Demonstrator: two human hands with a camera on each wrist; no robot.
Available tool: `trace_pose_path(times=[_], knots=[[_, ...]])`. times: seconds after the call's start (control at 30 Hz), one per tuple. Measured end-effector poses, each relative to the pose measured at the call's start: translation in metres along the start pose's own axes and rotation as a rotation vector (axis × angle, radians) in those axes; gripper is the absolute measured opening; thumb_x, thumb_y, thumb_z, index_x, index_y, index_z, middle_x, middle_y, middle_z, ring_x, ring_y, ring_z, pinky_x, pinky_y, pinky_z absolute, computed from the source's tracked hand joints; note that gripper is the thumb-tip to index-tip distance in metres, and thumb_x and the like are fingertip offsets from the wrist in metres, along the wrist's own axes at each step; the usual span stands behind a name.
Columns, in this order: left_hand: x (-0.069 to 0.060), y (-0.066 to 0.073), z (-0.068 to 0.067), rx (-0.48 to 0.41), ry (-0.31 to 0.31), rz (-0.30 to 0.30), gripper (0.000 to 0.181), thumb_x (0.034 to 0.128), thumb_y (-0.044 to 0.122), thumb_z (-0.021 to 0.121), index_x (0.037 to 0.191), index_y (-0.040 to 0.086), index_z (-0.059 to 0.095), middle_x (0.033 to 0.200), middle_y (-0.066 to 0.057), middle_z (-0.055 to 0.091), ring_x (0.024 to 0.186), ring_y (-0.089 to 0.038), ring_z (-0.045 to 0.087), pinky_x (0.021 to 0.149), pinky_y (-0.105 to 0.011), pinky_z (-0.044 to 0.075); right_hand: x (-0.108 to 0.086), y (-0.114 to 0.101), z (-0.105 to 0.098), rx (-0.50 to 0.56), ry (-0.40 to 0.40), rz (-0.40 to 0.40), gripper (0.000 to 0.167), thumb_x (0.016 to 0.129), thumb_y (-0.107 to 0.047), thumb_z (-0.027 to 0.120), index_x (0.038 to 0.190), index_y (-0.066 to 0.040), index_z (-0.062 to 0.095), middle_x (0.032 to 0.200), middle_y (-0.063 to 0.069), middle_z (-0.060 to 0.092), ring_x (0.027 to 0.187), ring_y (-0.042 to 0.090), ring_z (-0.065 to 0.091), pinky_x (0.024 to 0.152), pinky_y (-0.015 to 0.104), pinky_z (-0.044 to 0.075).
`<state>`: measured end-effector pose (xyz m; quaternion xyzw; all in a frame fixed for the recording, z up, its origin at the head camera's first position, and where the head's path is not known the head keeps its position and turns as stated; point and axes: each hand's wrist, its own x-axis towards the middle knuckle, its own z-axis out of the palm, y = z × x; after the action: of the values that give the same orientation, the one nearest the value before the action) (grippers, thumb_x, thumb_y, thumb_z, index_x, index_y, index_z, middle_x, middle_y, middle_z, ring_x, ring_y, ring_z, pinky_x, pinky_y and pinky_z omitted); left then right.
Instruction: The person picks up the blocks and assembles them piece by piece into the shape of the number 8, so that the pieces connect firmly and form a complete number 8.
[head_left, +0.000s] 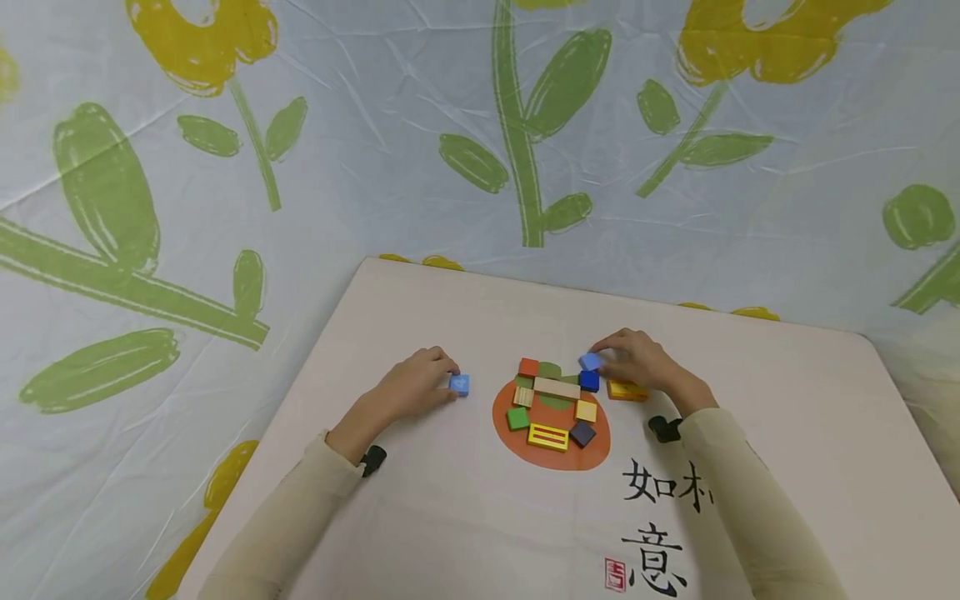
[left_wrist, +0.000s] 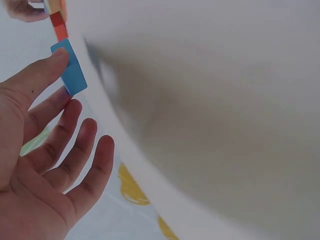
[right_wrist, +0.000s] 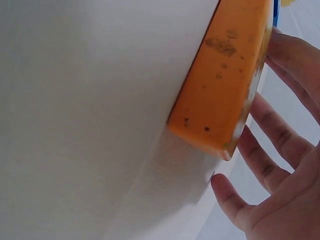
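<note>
Between the thumb and index finger of my left hand [head_left: 417, 385] is a light blue block [head_left: 460, 385], left of the block arrangement. The left wrist view shows the thumb on this light blue block [left_wrist: 75, 75], the other fingers spread loosely. My right hand [head_left: 637, 360] pinches another light blue block [head_left: 591, 362] just above a dark blue block [head_left: 589, 382]; whether the two touch, I cannot tell. Beneath the right hand lies a yellow-orange block [head_left: 627, 391], large in the right wrist view as an orange block [right_wrist: 215, 90]. That view hides the pinched block's grip.
An orange round print [head_left: 555, 460] on the table [head_left: 450, 517] carries a ring of blocks: a red block [head_left: 528, 367], a plain wooden bar [head_left: 557, 388], a green block [head_left: 517, 418], a yellow striped block [head_left: 548, 437] and others. Black characters [head_left: 652, 558] are printed nearer me.
</note>
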<state>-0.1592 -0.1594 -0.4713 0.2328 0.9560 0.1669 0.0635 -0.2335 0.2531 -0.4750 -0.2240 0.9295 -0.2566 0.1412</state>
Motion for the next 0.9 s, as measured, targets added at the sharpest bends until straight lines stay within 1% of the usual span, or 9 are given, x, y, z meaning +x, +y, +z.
trace_pose_path(times=[0.17,0.4,0.5,0.67,0.8,0.9], knots=[[0.024,0.006,-0.006,0.016,-0.006,0.019,0.033,0.0927,0.030,0.074,0.121,0.014,0.069,0.122,-0.003,0.060,0.109,-0.022,0.058,0.091,-0.040,0.051,-0.002,0.001,0.000,-0.001,-0.002,0.009,0.034,0.093,-0.019,0.072,0.127,-0.013,0.069,0.137,0.024,0.050,0.126,0.047,0.040,0.098,0.068,0.035],[0.059,0.013,-0.008,0.018,-0.004,0.076,0.033,0.0945,0.030,0.072,0.123,0.013,0.068,0.124,-0.004,0.060,0.112,-0.022,0.057,0.093,-0.039,0.051,-0.001,0.003,0.001,0.009,0.010,0.002,0.035,0.093,-0.021,0.072,0.126,-0.013,0.069,0.137,0.024,0.050,0.127,0.047,0.039,0.100,0.070,0.030],[0.075,0.016,-0.007,0.012,-0.008,0.090,0.034,0.0955,0.030,0.071,0.125,0.013,0.067,0.124,-0.004,0.059,0.113,-0.022,0.057,0.094,-0.039,0.050,-0.001,0.004,0.001,0.011,0.011,-0.002,0.034,0.093,-0.020,0.073,0.126,-0.014,0.070,0.137,0.023,0.050,0.127,0.046,0.039,0.100,0.069,0.032],[0.101,0.022,-0.004,0.011,-0.030,0.133,0.036,0.0966,0.030,0.069,0.128,0.013,0.067,0.123,-0.005,0.059,0.110,-0.021,0.057,0.093,-0.037,0.050,-0.001,0.005,0.001,0.009,0.010,-0.007,0.033,0.092,-0.018,0.072,0.125,-0.015,0.070,0.137,0.023,0.050,0.127,0.045,0.040,0.100,0.068,0.033],[0.120,0.026,0.001,0.014,-0.045,0.184,0.037,0.0965,0.029,0.069,0.129,0.013,0.066,0.123,-0.005,0.060,0.109,-0.020,0.058,0.093,-0.036,0.049,-0.001,0.005,0.001,0.010,0.015,-0.024,0.032,0.092,-0.018,0.073,0.124,-0.014,0.071,0.136,0.023,0.052,0.127,0.045,0.041,0.100,0.068,0.033],[0.131,0.028,0.004,0.008,-0.064,0.221,0.037,0.0954,0.027,0.071,0.129,0.013,0.067,0.122,-0.007,0.060,0.108,-0.021,0.058,0.094,-0.037,0.048,0.000,0.005,0.001,0.009,0.022,-0.046,0.032,0.092,-0.018,0.073,0.124,-0.013,0.071,0.135,0.022,0.053,0.126,0.045,0.043,0.100,0.069,0.032]])
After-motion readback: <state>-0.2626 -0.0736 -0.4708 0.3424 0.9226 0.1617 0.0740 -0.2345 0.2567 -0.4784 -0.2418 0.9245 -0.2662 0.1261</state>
